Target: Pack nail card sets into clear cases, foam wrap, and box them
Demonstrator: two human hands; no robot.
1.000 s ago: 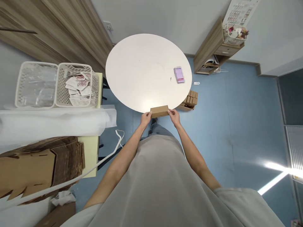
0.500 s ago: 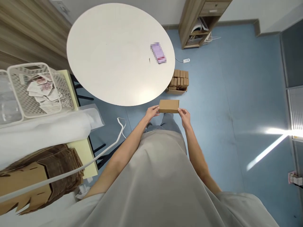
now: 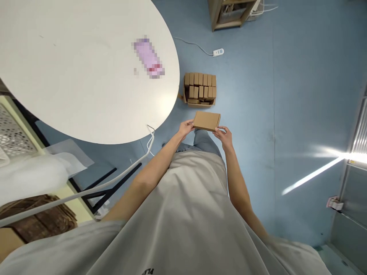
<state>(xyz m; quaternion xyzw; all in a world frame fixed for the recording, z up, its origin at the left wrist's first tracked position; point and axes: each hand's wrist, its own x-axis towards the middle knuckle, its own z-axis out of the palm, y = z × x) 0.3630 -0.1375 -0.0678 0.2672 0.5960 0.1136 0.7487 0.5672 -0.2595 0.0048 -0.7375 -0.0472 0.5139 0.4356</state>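
Between my two hands I hold a small flat brown cardboard box [image 3: 207,120], its lid closed, in front of my legs. My left hand [image 3: 186,128] grips its left end, the thumb near the top edge. At its near right corner, my right hand [image 3: 224,136] pinches the box between thumb and fingers. Just beyond it on the floor stands an open carton [image 3: 200,105] packed with several similar small brown boxes [image 3: 200,79] standing in rows. The undersides of the held box and some fingertips are hidden.
A round white table [image 3: 86,95] fills the upper left, with a blurred purple item [image 3: 149,57] on it. A white cable with a plug unit [image 3: 218,52] lies on the blue floor. A white bent rod [image 3: 114,179] crosses on the left, near plastic wrap [image 3: 43,175] and stacked cardboard [image 3: 43,217].
My view has shifted to the right and forward, so the table slides left and the carton of boxes shows fully. The held box is now closer to the carton and slightly tilted.
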